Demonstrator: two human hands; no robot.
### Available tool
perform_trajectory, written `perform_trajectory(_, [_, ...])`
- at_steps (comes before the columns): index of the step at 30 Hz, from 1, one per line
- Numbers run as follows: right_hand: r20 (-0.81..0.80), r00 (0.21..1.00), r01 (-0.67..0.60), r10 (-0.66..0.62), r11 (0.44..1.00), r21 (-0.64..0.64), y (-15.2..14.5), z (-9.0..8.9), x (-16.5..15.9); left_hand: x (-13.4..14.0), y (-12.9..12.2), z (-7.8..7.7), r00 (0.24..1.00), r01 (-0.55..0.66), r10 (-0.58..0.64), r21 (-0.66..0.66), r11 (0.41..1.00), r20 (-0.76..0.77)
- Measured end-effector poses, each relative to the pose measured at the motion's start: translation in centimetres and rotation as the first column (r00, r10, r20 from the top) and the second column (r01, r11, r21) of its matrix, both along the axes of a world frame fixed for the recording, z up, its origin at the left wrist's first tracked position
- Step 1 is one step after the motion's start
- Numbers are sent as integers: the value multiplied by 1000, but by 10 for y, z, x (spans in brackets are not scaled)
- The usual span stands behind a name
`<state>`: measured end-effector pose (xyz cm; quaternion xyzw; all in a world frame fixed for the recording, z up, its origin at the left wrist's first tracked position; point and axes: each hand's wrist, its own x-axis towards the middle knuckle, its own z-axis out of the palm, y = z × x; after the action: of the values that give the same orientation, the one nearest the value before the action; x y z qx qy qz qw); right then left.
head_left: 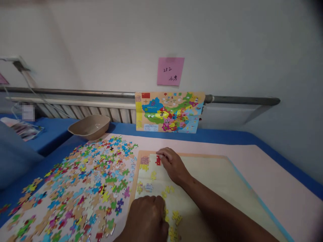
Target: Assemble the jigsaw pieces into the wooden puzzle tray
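Beside the top left corner of a shallow puzzle board (202,181), my right hand (174,164) has its thumb and fingers closed at a red puzzle piece (158,160). Curled fingers of my left hand (146,218) rest lower on the board's left side. Its fingertips are hidden, so what they hold, if anything, does not show. Right against that hand lie yellow puzzle pieces (177,217). Between the two hands are a pale piece with printed text (149,187) and more yellow pieces. A patterned corner piece (145,160) sits at the frame's upper left.
Loose jigsaw pieces (88,188) spread in a big heap left of the board. Behind them stands a beige bowl (91,127). A colourful map sheet (170,112) hangs over a metal rail (247,100), below a pink note (170,71). Blue cloth (224,136) edges the table.
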<state>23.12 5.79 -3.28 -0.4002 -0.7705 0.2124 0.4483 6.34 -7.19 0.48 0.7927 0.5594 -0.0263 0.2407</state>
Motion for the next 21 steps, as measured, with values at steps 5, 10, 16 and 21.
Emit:
perform_trajectory(5, [-5,1000,-7,7,1000,1,-1,1,0,0,2,2,999,34,-34,-20,999,-4])
perform_trajectory(10, [-1,1000,-15,15,1000,-4,-2,4,0,-3,4,-10,995,88,-88,20,996,43])
perform_trajectory(16, [6,1000,-17,18,1000,-9,-3,4,-1,-1,4,-29,982,74,-84,63,995,168])
perform_trajectory(21, [7,1000,-14,14,1000,-5,-2,4,-1,-12,13,-22,862,-160,153,-27,987,484])
